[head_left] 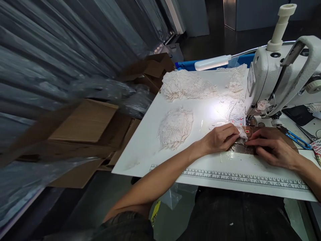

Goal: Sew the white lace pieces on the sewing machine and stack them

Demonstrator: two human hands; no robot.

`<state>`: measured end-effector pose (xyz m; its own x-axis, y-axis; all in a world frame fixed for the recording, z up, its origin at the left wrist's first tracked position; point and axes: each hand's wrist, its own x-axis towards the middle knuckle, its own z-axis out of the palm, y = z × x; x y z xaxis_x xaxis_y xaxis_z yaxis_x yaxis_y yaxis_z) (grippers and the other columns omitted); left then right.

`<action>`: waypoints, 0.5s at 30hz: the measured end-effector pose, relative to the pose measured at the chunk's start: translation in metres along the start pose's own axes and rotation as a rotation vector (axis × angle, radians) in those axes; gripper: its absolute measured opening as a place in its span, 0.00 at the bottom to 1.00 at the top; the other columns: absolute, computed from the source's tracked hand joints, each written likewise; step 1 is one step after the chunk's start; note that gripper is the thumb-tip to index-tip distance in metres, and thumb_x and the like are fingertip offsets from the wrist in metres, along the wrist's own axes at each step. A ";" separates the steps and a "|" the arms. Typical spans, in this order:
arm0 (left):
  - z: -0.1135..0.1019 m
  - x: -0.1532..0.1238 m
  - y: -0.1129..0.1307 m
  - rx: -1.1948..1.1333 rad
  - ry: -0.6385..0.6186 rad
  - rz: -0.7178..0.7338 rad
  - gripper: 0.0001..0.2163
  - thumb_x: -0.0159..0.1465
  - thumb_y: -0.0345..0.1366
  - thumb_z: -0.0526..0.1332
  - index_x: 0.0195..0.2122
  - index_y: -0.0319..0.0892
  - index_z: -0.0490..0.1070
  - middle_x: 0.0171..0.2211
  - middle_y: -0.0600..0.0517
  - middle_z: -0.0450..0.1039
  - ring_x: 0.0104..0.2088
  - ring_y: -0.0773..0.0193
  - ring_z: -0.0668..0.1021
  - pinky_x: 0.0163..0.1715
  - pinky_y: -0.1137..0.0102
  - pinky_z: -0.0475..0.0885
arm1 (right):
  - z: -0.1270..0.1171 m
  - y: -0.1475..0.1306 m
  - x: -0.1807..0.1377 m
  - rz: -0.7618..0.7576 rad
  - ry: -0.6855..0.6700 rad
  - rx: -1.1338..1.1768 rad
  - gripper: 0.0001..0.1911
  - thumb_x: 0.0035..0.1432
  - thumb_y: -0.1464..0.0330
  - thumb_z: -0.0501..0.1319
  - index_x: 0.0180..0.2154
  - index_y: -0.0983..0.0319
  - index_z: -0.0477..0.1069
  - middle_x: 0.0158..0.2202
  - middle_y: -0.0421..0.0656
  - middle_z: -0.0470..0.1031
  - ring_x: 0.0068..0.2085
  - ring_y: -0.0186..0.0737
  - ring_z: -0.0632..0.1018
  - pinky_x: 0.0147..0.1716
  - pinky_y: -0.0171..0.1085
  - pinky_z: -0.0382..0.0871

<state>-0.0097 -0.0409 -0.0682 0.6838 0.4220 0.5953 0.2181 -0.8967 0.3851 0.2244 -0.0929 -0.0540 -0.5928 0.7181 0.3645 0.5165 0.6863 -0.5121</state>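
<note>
A piece of white lace trim [241, 132] lies in front of the needle of a white sewing machine [265, 77]. My left hand [223, 136] is closed on the lace, with thumb and fingers pressed together. From the other side, my right hand [276, 147] pinches the lace's near edge between its fingertips. Beneath both hands is a brown taped patch [265, 135] on the machine bed. White fringe [229, 110] spreads behind the left hand under a bright lamp spot.
A fringe bundle [187, 85] and a lace pile [176, 129] lie on the white table [140, 154]. Blue thread snips [298, 140] and scissors [307, 133] lie at right. A printed ruler [230, 177] follows the front edge. Cardboard boxes [82, 120] stand left.
</note>
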 end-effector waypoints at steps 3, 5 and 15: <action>0.000 -0.001 0.001 0.015 0.005 -0.007 0.07 0.70 0.30 0.53 0.37 0.37 0.68 0.32 0.49 0.74 0.34 0.70 0.77 0.33 0.74 0.77 | 0.004 -0.004 0.000 -0.014 -0.078 -0.066 0.18 0.59 0.72 0.53 0.46 0.58 0.77 0.40 0.49 0.71 0.41 0.43 0.74 0.40 0.45 0.73; 0.001 -0.001 0.001 0.061 -0.018 0.029 0.07 0.70 0.30 0.53 0.37 0.37 0.69 0.33 0.49 0.75 0.35 0.70 0.78 0.34 0.74 0.77 | 0.005 -0.004 0.000 -0.020 -0.103 -0.085 0.18 0.59 0.73 0.53 0.46 0.59 0.77 0.40 0.49 0.70 0.41 0.44 0.73 0.40 0.46 0.72; 0.004 -0.002 0.001 0.239 -0.042 0.196 0.05 0.68 0.30 0.57 0.37 0.39 0.72 0.37 0.51 0.80 0.33 0.68 0.79 0.34 0.71 0.76 | 0.007 -0.001 -0.003 -0.027 -0.100 -0.088 0.18 0.59 0.74 0.53 0.46 0.59 0.77 0.41 0.48 0.68 0.43 0.43 0.71 0.42 0.45 0.71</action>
<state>-0.0082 -0.0431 -0.0720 0.7560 0.2370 0.6102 0.2335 -0.9685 0.0867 0.2214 -0.0966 -0.0600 -0.6636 0.6871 0.2957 0.5493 0.7160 -0.4309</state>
